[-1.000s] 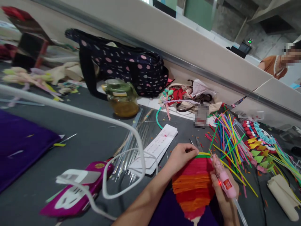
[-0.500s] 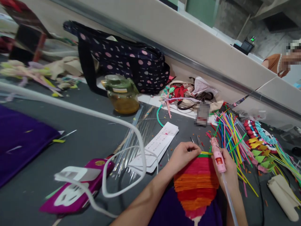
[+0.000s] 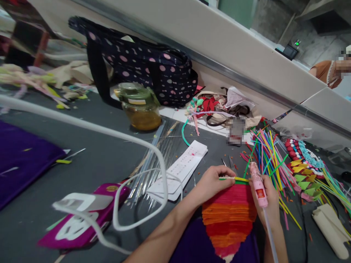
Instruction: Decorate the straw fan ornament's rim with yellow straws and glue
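Red and orange paper piece (image 3: 229,219): layered strips, heart-like in outline, lying on the grey table (image 3: 109,160) at the near edge, between the two hands.
Yellow-green straw (image 3: 236,179): laid along the top edge of the paper piece.
Left hand (image 3: 212,180): fingers pinched narrow on the straw, pressing it to the paper.
Right hand (image 3: 267,202): closed round a pink glue gun (image 3: 257,184), nozzle at the straw's right end.
Risk, burn: the left fingertips sit close to the nozzle; hot glue could reach them.
Risk, slip: the straw may roll off line if the pinch loosens before the glue sets.
Risk, snag: the white cable (image 3: 137,142) loops near the left forearm and could drag.
Hidden: the paper piece's lower tip is cut off by the frame; the nozzle tip and any glue bead are too small to make out.
Surroundings: loose coloured straws (image 3: 270,157) just right; a jar (image 3: 139,107) and a spotted bag (image 3: 142,71) well behind.
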A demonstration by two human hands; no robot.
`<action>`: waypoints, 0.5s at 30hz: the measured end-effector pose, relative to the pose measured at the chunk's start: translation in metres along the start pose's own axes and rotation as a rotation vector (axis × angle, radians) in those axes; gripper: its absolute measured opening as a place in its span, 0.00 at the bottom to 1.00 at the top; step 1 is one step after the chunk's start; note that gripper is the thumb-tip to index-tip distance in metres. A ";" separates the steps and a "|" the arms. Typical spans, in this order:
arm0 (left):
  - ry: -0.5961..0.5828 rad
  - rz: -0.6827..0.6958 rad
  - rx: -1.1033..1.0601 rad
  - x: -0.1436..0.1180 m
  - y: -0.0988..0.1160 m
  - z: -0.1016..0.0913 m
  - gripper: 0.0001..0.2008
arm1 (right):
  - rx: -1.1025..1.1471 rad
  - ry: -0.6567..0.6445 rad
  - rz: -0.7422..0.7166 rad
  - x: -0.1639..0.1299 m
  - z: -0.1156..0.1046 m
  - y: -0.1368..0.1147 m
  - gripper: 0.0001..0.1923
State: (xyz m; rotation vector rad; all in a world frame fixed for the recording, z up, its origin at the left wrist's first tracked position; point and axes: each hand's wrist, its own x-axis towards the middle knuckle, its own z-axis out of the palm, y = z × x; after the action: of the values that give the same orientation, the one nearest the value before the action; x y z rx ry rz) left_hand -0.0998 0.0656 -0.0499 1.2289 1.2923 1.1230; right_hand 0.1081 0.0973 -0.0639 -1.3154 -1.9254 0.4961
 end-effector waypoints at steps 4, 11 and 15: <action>-0.011 -0.091 -0.102 -0.002 0.004 0.000 0.12 | 0.004 0.020 0.017 -0.001 0.006 0.016 0.13; -0.029 -0.144 -0.238 -0.004 0.011 -0.001 0.09 | -0.092 -0.009 -0.031 0.003 -0.008 0.008 0.11; -0.042 -0.158 -0.300 -0.005 0.012 -0.002 0.11 | 0.031 -0.055 0.013 0.007 -0.011 -0.003 0.13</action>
State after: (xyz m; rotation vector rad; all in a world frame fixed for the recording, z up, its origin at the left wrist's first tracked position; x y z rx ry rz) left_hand -0.1006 0.0613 -0.0380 0.9083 1.1215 1.1234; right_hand 0.1134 0.1010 -0.0519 -1.3076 -1.9476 0.5711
